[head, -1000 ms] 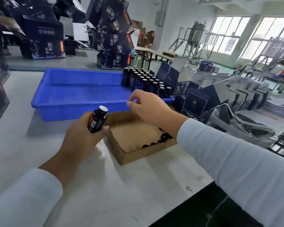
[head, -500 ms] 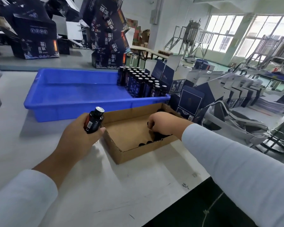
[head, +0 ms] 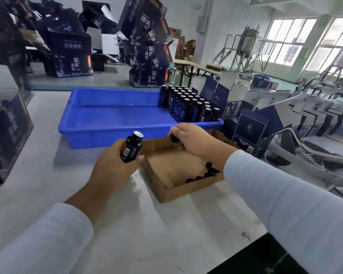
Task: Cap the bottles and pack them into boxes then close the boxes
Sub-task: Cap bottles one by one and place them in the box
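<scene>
The left hand (head: 115,165), at centre frame, grips a dark bottle (head: 131,148) around its lower body, fingers curled round it. The bottle sits just left of the cardboard tray (head: 162,191) and clear of the right hand (head: 194,140). Its long axis is near upright, tilted slightly right, neck toward the upper frame. The bottle is dark glass with a label carrying a barcode and a red stripe, and its mouth shows a pale rim. The right hand, right of the bottle and above the tray's far wall, pinches a small black cap (head: 173,137) in its fingertips. Loose black caps (head: 204,174) lie in the tray's right corner. Behind, a blue bin (head: 107,123) holds upright bottles (head: 188,107) at its right end
</scene>
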